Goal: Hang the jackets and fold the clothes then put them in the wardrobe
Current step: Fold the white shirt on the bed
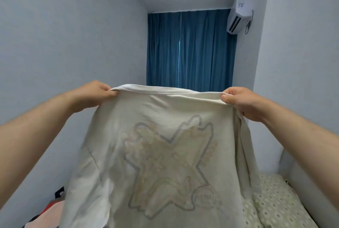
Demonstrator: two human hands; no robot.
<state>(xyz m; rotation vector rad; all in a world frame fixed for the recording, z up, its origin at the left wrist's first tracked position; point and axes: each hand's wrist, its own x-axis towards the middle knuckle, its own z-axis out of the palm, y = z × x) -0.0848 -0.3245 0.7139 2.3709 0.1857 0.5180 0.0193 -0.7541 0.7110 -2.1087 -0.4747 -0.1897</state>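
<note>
While facing a blue curtain (190, 50), held a cream shirt (165, 154) up at arm's length, spread wide, w/ a faint X-shaped print showing thru the cloth. Pinched its top edge w/ left grip (95, 95) at one corner, thumb & fingers curled on the fabric. Did the same w/ right grip (242, 103) at the other corner. Held nothing else in either. Couldn't tell if that edge was hem or shoulders. Let the rest hang free, down past the bottom of the shot.

Looked like squaring-up before a fold. Would have done best to keep the top edge level & taut, lower the shirt flat onto the bed (275, 200), then smooth sleeves & creases before folding.

Saw no wardrobe, basket or other container, so nothing to tell of contents. Noted a heap of pink & red clothes (53, 213) at lower left, dotted bedding at lower right, wall AC unit (240, 13) at upper right.
</note>
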